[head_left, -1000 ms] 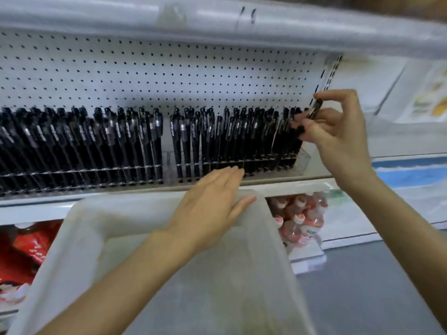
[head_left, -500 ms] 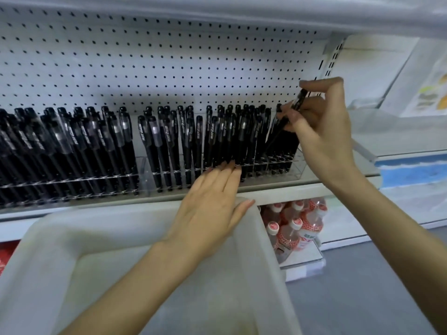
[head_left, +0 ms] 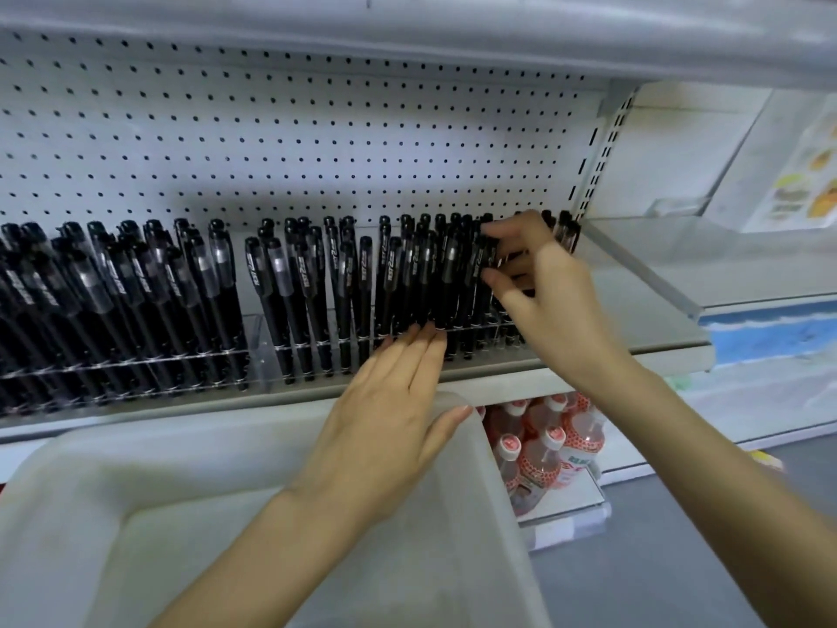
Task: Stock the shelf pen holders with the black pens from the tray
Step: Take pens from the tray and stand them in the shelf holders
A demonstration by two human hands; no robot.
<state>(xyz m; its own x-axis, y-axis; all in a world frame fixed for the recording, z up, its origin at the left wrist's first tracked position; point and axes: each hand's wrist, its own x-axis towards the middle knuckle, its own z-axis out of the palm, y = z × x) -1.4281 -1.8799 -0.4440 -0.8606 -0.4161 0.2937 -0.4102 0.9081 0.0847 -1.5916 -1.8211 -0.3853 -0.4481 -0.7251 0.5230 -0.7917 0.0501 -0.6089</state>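
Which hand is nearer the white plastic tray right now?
Left. The left hand lies on the far rim of the white plastic tray; the right hand pinches black pens up on the shelf.

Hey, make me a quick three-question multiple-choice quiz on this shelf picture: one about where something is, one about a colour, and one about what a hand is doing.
1. Where are the bottles relative to the tray?
A) inside it
B) to its right, beneath the shelf
C) stacked on its rim

2. What colour are the pens?
A) blue
B) red
C) black

3. How is the left hand?
A) flat, fingers straight, on the tray's far rim
B) gripping a pen
C) clenched in a fist

Answers:
1 B, they stand below the pen shelf beside the tray.
2 C, the barrels and caps are black.
3 A, its palm lies over the rim and holds nothing.
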